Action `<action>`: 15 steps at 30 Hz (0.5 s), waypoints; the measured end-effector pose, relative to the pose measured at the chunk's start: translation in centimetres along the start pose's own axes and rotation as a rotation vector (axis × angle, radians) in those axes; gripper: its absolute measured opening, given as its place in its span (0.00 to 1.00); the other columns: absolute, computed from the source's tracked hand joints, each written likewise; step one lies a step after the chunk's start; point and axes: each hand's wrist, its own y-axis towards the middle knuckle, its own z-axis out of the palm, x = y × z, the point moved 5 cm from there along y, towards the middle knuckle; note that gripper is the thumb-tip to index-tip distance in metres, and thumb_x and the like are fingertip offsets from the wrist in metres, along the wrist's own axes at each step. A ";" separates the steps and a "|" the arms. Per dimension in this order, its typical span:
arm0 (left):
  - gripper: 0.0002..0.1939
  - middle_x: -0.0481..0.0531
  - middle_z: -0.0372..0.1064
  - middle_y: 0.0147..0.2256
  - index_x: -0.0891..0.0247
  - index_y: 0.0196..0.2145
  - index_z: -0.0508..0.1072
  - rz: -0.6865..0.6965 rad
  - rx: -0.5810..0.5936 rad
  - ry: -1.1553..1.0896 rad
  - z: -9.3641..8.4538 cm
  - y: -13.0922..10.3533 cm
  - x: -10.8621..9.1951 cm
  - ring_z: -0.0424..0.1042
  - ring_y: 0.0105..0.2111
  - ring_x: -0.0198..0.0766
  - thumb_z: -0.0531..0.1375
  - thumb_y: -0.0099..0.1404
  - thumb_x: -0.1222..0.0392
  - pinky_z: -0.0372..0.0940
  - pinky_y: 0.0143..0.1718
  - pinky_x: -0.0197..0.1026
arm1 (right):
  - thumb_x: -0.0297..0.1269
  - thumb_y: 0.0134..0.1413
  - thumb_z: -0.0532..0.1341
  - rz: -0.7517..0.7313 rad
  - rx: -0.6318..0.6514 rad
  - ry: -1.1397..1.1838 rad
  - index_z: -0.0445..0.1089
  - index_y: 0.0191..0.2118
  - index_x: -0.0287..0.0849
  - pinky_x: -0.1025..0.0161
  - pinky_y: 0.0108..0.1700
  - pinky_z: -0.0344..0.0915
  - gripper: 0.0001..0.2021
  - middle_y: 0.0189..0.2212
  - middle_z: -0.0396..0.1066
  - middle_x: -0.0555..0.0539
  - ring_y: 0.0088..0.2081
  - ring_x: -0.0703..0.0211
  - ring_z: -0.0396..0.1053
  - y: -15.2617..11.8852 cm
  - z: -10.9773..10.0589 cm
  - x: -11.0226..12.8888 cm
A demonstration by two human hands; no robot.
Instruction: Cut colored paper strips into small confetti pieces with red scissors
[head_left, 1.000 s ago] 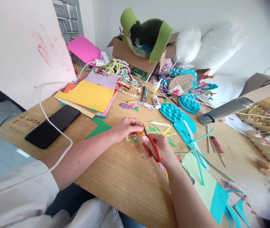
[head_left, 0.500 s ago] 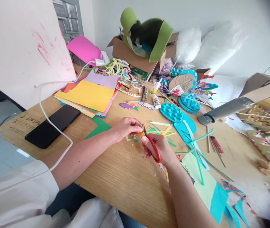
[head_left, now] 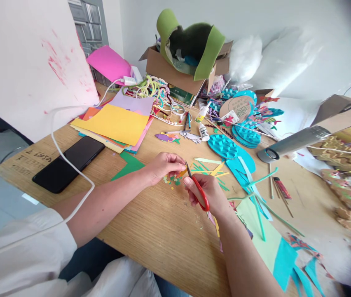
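Note:
My right hand (head_left: 206, 193) is closed on red-handled scissors (head_left: 200, 191), their blades pointing up and away from me. Pinched in my left hand (head_left: 167, 167) is a small orange-yellow piece of paper (head_left: 183, 172), right beside the blade tips. Small round paper bits (head_left: 172, 180) in green, yellow and orange lie on the wooden table (head_left: 150, 231) under my fingers. Thin green and yellow paper strips (head_left: 221, 173) are scattered just beyond my right hand.
At the left lie a black phone (head_left: 69, 165), a white cable and stacked coloured paper (head_left: 116, 123). Glue bottles (head_left: 204, 132), blue oval pieces (head_left: 223, 146) and a silver cylinder (head_left: 293, 143) stand or lie beyond my hands. A cardboard box (head_left: 169, 70) is at the back.

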 end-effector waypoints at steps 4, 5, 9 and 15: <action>0.09 0.47 0.65 0.21 0.67 0.22 0.71 0.015 0.005 0.012 0.0 0.1 0.0 0.60 0.20 0.27 0.65 0.47 0.58 0.53 0.21 0.33 | 0.63 0.45 0.63 -0.006 0.001 -0.005 0.62 0.20 0.42 0.68 0.17 0.58 0.26 0.13 0.66 0.51 0.14 0.62 0.65 0.0 0.0 0.0; 0.09 0.47 0.66 0.21 0.67 0.23 0.71 0.018 0.005 0.015 0.0 0.1 0.0 0.60 0.20 0.27 0.65 0.47 0.59 0.53 0.21 0.33 | 0.63 0.45 0.63 -0.008 0.001 -0.005 0.62 0.20 0.42 0.68 0.17 0.58 0.26 0.13 0.66 0.51 0.14 0.62 0.65 0.0 0.0 0.0; 0.09 0.47 0.65 0.22 0.67 0.22 0.71 0.024 0.009 0.021 0.0 0.0 0.0 0.60 0.20 0.27 0.65 0.47 0.59 0.53 0.21 0.33 | 0.62 0.46 0.63 -0.008 0.009 -0.009 0.62 0.20 0.42 0.69 0.17 0.56 0.26 0.12 0.66 0.51 0.14 0.63 0.64 0.0 0.0 0.1; 0.10 0.47 0.66 0.22 0.67 0.24 0.71 0.013 0.016 0.021 -0.1 0.1 0.1 0.59 0.19 0.27 0.65 0.48 0.58 0.52 0.20 0.33 | 0.61 0.45 0.64 0.018 -0.013 -0.003 0.61 0.19 0.42 0.70 0.15 0.53 0.26 0.11 0.65 0.52 0.12 0.66 0.61 0.0 -0.1 0.1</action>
